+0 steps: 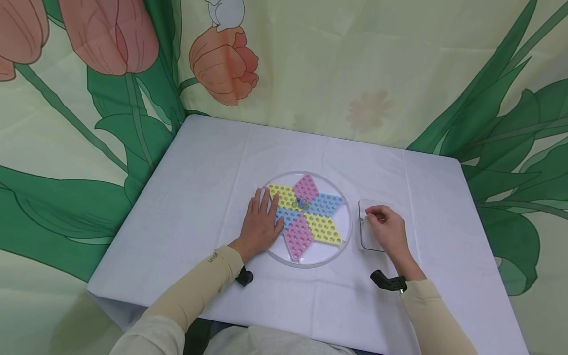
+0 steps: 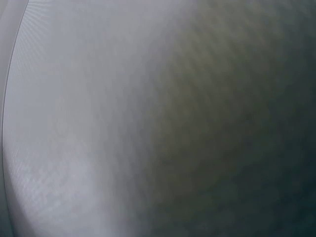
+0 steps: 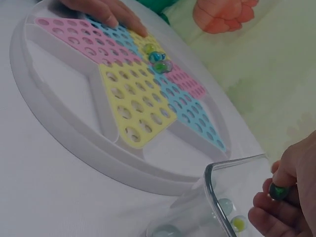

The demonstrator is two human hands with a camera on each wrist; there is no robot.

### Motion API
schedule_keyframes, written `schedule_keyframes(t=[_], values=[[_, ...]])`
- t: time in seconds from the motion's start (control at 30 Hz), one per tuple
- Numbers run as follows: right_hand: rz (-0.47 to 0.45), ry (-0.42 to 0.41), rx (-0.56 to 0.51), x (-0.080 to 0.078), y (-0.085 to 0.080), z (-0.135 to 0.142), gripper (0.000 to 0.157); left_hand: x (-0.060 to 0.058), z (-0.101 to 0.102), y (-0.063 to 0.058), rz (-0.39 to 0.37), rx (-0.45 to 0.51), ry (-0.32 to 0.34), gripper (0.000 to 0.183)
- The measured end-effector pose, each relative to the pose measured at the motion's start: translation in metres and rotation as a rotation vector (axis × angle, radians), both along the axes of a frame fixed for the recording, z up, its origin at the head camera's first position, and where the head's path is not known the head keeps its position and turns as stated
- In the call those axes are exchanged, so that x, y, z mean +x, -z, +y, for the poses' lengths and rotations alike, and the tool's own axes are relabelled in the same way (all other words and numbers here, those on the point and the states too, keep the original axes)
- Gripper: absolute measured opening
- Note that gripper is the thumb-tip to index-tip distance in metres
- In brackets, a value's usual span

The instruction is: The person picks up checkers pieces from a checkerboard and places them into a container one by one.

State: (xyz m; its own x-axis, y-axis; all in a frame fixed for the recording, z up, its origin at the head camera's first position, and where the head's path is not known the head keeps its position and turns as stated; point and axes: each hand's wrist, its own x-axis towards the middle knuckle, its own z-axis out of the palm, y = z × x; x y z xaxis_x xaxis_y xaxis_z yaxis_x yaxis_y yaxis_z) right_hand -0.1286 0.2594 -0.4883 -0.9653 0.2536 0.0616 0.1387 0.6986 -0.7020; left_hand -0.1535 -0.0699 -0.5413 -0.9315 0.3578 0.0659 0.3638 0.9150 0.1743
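Note:
A round Chinese checkers board [image 1: 286, 262] with a pink, yellow and blue star of holes lies on the table. Several glass marbles [image 3: 157, 60] sit close together near the star's middle. My left hand [image 1: 261, 224] rests on the board's left side with its fingers extended; the left wrist view is too blurred to show it. To the right of the board stands a clear plastic container [image 1: 360, 231] holding a few marbles, one with a yellow centre [image 3: 238, 223]. My right hand [image 1: 389, 231] is over this container and pinches a dark green marble [image 3: 279, 191] between thumb and fingers.
A white cloth covers the table [image 1: 191, 197]. Behind and beside it hangs a curtain [image 1: 319, 64] printed with tulips and leaves. Black wrist cameras [image 1: 388, 282] are strapped at both wrists.

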Motion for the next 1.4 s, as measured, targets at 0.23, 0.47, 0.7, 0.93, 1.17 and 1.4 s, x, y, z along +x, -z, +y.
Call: schedule_keyframes(t=[0.23, 0.47, 0.7, 0.93, 1.17, 1.4], values=[[-0.066, -0.002, 0.021, 0.002, 0.003, 0.003, 0.02, 0.0, -0.001, 0.001, 0.002, 0.01, 0.001, 0.069], [-0.149, -0.041, 0.058, 0.002, 0.006, 0.009, 0.018, -0.001, -0.001, 0.0, 0.011, 0.012, 0.002, 0.069], [-0.208, -0.077, 0.108, -0.002, 0.009, 0.011, 0.006, 0.0, -0.001, -0.002, 0.017, 0.009, 0.007, 0.068], [-0.263, -0.141, 0.14, -0.004, 0.007, 0.009, 0.008, 0.0, -0.001, -0.003, 0.0, 0.009, 0.001, 0.068], [-0.276, -0.167, 0.176, -0.008, 0.009, 0.009, 0.009, 0.0, -0.001, -0.003, -0.023, 0.012, -0.007, 0.069], [-0.274, -0.193, 0.189, -0.008, 0.01, 0.009, 0.012, 0.001, 0.0, -0.003, 0.02, 0.01, -0.005, 0.068]])
